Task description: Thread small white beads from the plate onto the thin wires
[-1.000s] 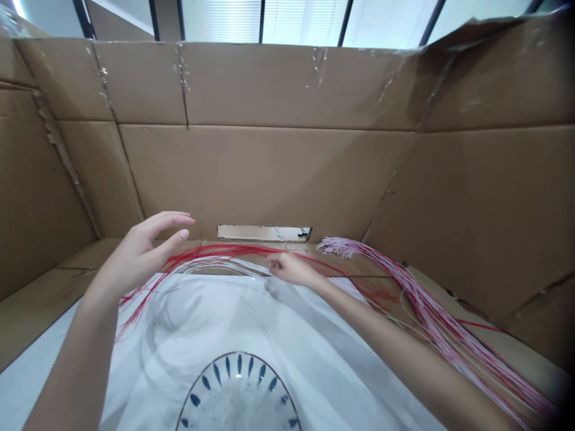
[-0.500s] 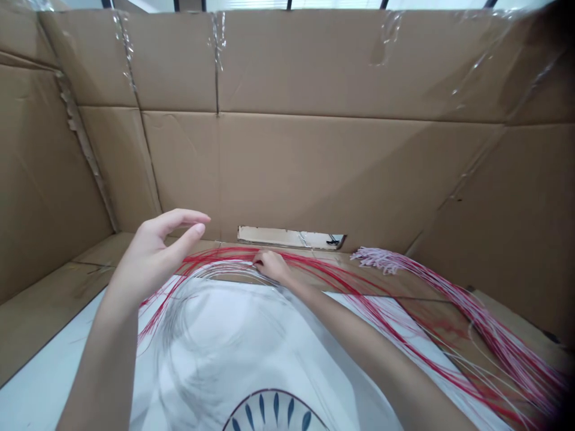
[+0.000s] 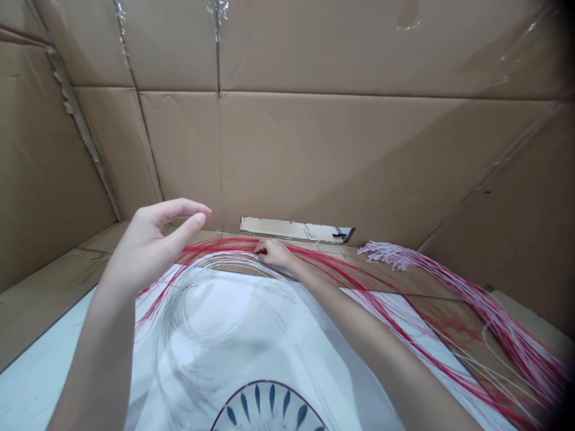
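My left hand [image 3: 155,239] is raised above the left end of the bundles. Its thumb and fingers curve into a pinch, tips close together; anything between them is too small to make out. At the back middle, my right hand [image 3: 274,253] lies on the strands, its fingertips closed around thin wires. The red wires [image 3: 220,242] arch behind it and run down to the right. In front, white wires [image 3: 224,257] follow the same arch. Fine grey, hair-like strands [image 3: 173,323] hang in a loop over the white sheet [image 3: 251,335].
Cardboard walls [image 3: 336,143] stand at the back and sides, with a narrow slot [image 3: 291,229] low in the back one. On the right lies a bundle of red and pink wires [image 3: 476,293] with whitish ends. A plate-like round with blue petal marks [image 3: 269,407] shows at the bottom.
The view has tilted down slightly. My left thumb and finger have come closer together. My right hand stays on the wires.
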`<state>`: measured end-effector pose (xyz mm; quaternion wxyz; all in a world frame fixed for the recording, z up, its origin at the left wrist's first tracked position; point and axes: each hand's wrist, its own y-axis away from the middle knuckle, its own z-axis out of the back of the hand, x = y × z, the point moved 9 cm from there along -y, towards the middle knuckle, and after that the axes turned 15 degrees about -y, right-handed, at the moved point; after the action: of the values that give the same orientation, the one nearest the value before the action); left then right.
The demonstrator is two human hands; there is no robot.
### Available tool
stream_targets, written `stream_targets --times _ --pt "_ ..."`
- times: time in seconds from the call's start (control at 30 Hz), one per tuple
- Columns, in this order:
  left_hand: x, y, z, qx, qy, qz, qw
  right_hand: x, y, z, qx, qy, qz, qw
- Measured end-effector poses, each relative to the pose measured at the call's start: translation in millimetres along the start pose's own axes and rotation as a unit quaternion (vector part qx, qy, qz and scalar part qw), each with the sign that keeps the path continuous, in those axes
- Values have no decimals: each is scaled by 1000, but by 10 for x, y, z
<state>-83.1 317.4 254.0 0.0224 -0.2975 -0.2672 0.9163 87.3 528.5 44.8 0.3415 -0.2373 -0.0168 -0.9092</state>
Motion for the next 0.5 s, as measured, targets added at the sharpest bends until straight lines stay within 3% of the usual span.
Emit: stream_targets --times 0.23,0.4,0.5 --pt "11 -28 -32 -4 1 -4 1000 -54 -59 70 -34 -27 36 998" --pt "13 -25 -20 -15 -7 4 1000 -155 -221 133 -79 -11 -19 997" --pt "9 -20 -34 -7 -12 10 1000 -199 -255 110 -69 2 -54 996"
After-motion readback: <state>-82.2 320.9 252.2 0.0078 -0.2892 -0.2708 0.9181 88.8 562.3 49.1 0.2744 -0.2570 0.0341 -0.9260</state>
